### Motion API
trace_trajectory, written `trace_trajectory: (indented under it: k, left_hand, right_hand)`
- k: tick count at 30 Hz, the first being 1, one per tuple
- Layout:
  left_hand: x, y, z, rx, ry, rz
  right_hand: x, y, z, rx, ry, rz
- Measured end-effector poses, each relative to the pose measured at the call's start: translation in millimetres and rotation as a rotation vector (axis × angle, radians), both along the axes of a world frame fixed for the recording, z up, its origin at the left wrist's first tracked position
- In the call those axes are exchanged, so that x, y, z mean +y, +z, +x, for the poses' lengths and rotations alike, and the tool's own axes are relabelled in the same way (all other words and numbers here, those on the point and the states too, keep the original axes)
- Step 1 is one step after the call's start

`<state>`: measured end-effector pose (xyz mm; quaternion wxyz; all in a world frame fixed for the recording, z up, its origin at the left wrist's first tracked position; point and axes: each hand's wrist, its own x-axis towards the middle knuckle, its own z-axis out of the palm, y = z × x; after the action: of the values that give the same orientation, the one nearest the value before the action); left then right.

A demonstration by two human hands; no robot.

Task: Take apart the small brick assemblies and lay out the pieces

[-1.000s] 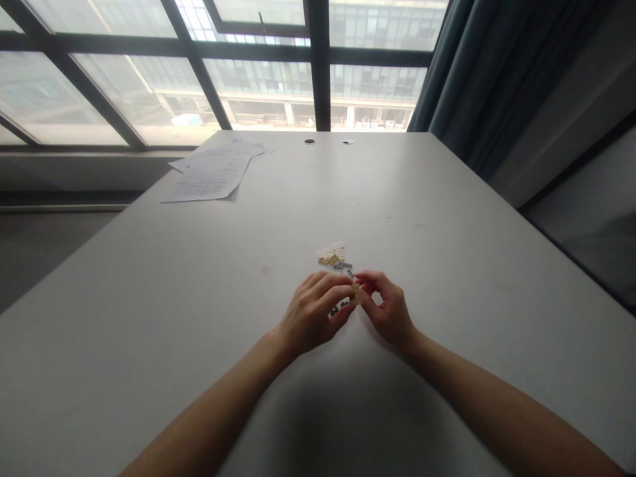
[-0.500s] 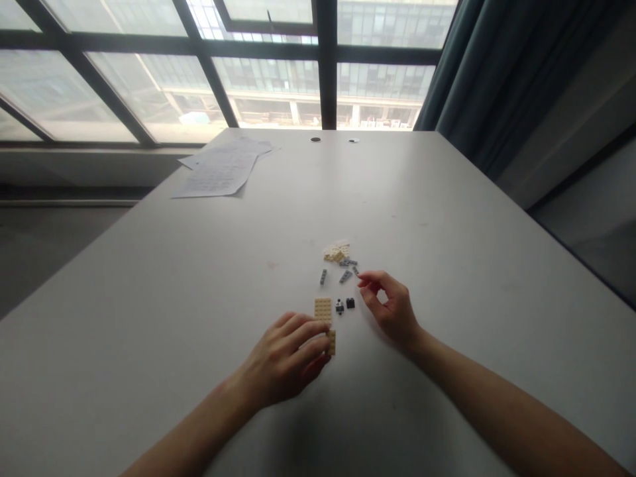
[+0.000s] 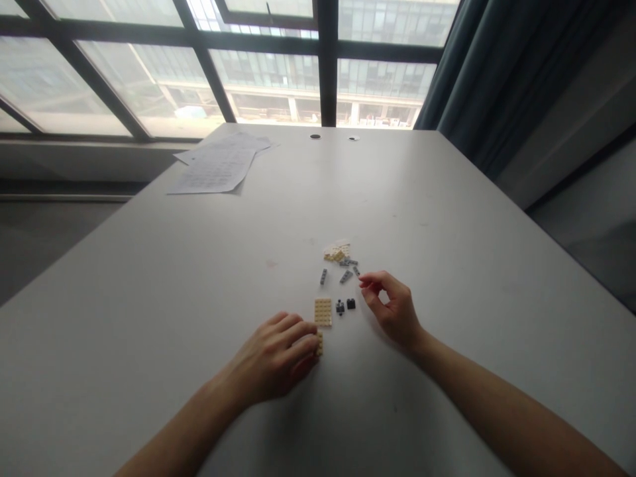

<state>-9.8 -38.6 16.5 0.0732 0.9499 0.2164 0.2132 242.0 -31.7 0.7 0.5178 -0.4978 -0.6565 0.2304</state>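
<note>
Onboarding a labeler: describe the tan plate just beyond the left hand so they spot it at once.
At the white table, find the left hand. Just beyond it lies a flat tan plate. Unlike the tan piece in that hand, its whole studded face shows.

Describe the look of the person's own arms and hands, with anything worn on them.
The left hand and right hand wear no gloves. The left forearm and right forearm are slim, with no sleeves in view. No watch or bracelet shows; finer markings cannot be made out.
</note>
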Motion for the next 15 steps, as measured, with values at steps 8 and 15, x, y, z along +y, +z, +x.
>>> trace_trajectory:
  k: [8,15]
  left_hand:
    - [0.4,2.8,-0.2,0.022,-0.006,-0.031]
    - [0.5,1.9,-3.9,-0.014,0.017,-0.008]
  right_hand:
    - [-0.3,-0.6,0.5,-0.008,0.002,-0.014]
    - [-0.4,-0.4,1.4,-0.003,0.0,-0.013]
